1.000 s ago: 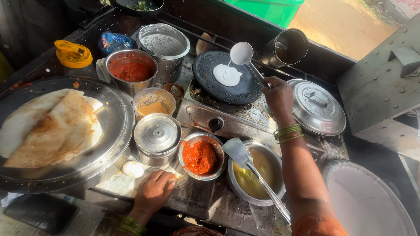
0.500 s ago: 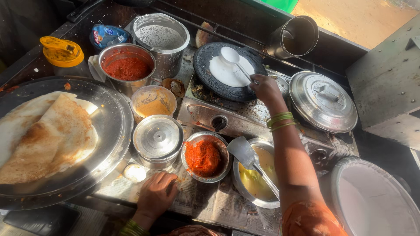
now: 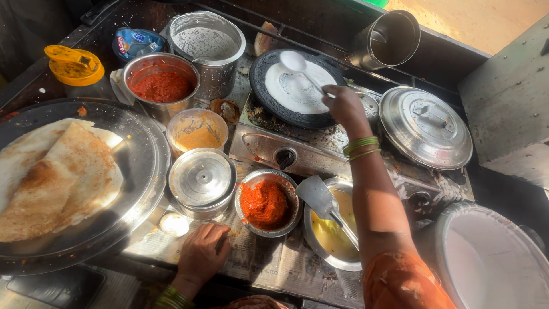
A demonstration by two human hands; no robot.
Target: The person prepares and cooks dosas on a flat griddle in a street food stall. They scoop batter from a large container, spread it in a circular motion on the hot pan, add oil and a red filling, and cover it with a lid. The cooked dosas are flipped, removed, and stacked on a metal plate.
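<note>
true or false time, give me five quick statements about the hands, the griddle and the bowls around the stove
1. The right hand holds a ladle over white batter on the black griddle. True.
2. The left hand is lifting the lidded steel container. False: it rests on the newspaper below it, apart from it.
3. A metal spatula lies in the bowl of yellow liquid. True.
4. The big tray on the left holds raw batter. False: browned, folded flatbreads lie on it.
5. Two bowls hold red chutney. True: a tall pot and a shallow bowl.
</note>
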